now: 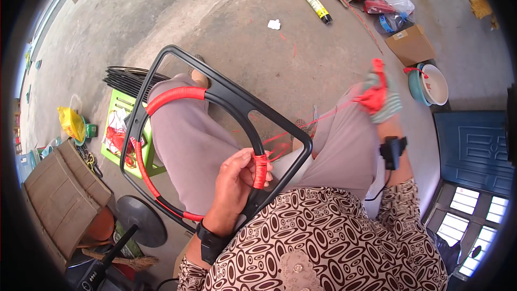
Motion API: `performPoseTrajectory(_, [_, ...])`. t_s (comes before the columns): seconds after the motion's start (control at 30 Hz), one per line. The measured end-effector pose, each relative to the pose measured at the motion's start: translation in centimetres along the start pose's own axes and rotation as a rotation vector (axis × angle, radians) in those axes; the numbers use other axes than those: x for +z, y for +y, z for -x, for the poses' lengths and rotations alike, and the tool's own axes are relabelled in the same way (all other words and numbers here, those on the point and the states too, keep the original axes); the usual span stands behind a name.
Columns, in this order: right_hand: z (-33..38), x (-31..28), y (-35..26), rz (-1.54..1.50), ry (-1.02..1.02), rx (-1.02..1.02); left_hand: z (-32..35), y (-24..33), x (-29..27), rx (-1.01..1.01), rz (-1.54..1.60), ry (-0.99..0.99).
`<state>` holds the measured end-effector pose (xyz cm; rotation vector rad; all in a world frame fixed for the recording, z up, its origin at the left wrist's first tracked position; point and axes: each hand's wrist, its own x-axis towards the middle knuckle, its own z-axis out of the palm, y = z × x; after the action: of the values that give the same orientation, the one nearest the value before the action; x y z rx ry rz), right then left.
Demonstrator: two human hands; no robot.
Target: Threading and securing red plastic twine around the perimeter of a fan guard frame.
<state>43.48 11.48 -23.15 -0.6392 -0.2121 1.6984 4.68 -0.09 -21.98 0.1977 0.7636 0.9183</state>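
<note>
A black plastic frame with a round ring inside it rests slanted across my lap. Red cord is wound around several stretches of the ring, such as the upper wrap and a short wrap close to me. My left hand is closed on the ring at that short wrap, thumb and fingers pinching it. Out to the right, my right hand wears a green-and-white striped glove and grips a bundle of red cord, blurred by motion. A strand runs from the bundle back to the ring near my left hand.
A lime-green stool with red cord on it stands left, beside a stack of black frames. A yellow spray can, a cardboard box and basins lie ahead and right. A round black stand base is at lower left.
</note>
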Motion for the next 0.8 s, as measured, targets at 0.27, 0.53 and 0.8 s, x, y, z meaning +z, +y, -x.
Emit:
performPoseTrajectory(0.27, [8.1,-3.9,-12.7,0.252,0.121,-0.289,-0.1,0.2,-0.1,0.031,-0.013,0.03])
performPoseTrajectory(0.53, [6.1,0.0,-9.0,0.798,0.738,-0.415,-0.1,0.5,0.7,0.077,-0.096,0.078])
performPoseTrajectory(0.8, [4.0,9.0,9.4,1.515,-0.53,0.441,-0.1,0.0,1.7,0.113,-0.194,0.094])
